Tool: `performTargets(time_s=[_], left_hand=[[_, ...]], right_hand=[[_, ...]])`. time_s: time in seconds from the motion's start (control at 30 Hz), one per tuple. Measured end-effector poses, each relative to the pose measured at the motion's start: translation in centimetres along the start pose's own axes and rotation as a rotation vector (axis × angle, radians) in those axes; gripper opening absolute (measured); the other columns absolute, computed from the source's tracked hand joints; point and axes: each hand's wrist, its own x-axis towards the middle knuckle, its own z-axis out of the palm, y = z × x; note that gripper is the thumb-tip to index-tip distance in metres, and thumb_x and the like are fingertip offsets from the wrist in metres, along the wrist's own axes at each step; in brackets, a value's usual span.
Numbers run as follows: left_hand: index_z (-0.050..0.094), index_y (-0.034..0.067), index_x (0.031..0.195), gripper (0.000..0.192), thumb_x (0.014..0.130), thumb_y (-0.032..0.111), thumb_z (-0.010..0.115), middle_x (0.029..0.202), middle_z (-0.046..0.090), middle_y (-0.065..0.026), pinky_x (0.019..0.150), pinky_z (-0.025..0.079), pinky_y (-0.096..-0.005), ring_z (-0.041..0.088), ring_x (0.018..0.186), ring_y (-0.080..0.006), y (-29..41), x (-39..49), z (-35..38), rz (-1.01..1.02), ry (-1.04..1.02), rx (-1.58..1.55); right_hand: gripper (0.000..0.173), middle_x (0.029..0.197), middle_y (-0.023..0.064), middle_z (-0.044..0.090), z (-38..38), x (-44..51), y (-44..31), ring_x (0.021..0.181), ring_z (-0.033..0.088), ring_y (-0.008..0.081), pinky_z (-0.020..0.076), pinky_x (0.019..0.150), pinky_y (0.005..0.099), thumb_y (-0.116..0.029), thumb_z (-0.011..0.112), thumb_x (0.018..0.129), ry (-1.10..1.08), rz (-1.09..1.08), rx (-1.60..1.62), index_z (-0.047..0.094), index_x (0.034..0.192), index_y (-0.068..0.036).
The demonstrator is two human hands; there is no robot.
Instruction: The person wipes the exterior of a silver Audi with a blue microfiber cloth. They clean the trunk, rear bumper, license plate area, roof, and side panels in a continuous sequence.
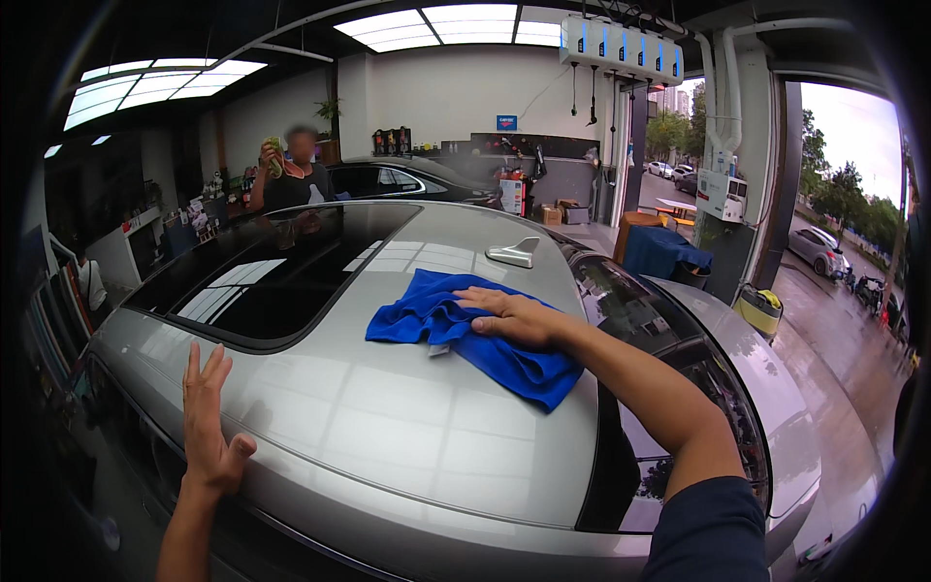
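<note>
Spread flat, my right hand (pixel 509 316) presses on a crumpled blue microfiber cloth (pixel 436 309) that lies on the silver car roof (pixel 407 415). The fingers are not closed around the cloth. My left hand (pixel 211 422) is at the near side edge of the roof, with its fingers apart and nothing in it; whether the palm touches the metal is hard to tell. Beyond the cloth stands a silver shark-fin antenna (pixel 515 252). A dark glass sunroof (pixel 276 276) is to the left, and the dark rear window (pixel 654 378) is to the right, under my right forearm.
Across the car stands a person (pixel 298 178) holding up a yellow-green cloth (pixel 275 156). A dark car (pixel 414 178) is parked behind. At the right are a blue cover (pixel 662 251) over an object and a yellow-grey container (pixel 758 311). A reel box (pixel 620 49) hangs overhead.
</note>
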Motion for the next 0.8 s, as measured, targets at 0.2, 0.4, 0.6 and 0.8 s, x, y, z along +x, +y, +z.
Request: performTargets(time_s=[0.2,0.4,0.6,0.8], left_hand=[[0.048,-0.005,0.153,0.108,0.098,0.087,0.032,0.164,0.043,-0.0279,0.128,0.017,-0.0639,0.021,0.161,-0.0496,0.3,0.2,-0.5,-0.015,-0.033,0.004],[0.048,-0.005,0.152,0.109,0.097,0.088,0.033,0.163,0.045,-0.0282,0.128,0.018,-0.0634,0.022,0.161,-0.0494,-0.1,0.2,-0.4,0.002,-0.044,-0.013],[0.05,-0.004,0.152,0.108,0.097,0.088,0.036,0.161,0.046,-0.0275,0.128,0.02,-0.0618,0.025,0.16,-0.0493,-0.3,0.0,-0.4,-0.026,-0.023,-0.045],[0.047,0.001,0.157,0.105,0.099,0.087,0.03,0.167,0.042,-0.0228,0.13,0.016,-0.0585,0.021,0.162,-0.0444,-1.6,0.3,0.4,0.008,-0.001,-0.017]], right_hand=[[0.069,0.176,0.011,0.031,-1.1,10.4,2.9,0.163,0.027,0.032,0.0261,0.129,0.0545,-0.055,0.047,0.11,0.031,0.429,-0.158,0.039,0.167,-0.018],[0.071,0.176,0.0096,0.031,1.2,-1.4,-2.4,0.164,0.023,0.0337,0.0237,0.13,0.054,-0.059,0.057,0.104,-0.045,-0.206,-0.045,0.047,0.164,-0.022],[0.084,0.175,0.0217,0.028,-2.5,0.2,5.5,0.162,0.026,0.0409,0.0179,0.131,0.0559,-0.07,0.052,0.101,0.175,0.544,-0.127,0.042,0.167,-0.02],[0.088,0.175,0.0196,0.028,5.1,11.1,-11.9,0.161,0.024,0.0456,0.0241,0.125,0.068,-0.074,0.048,0.1,0.073,0.316,-0.206,0.037,0.168,-0.02]])
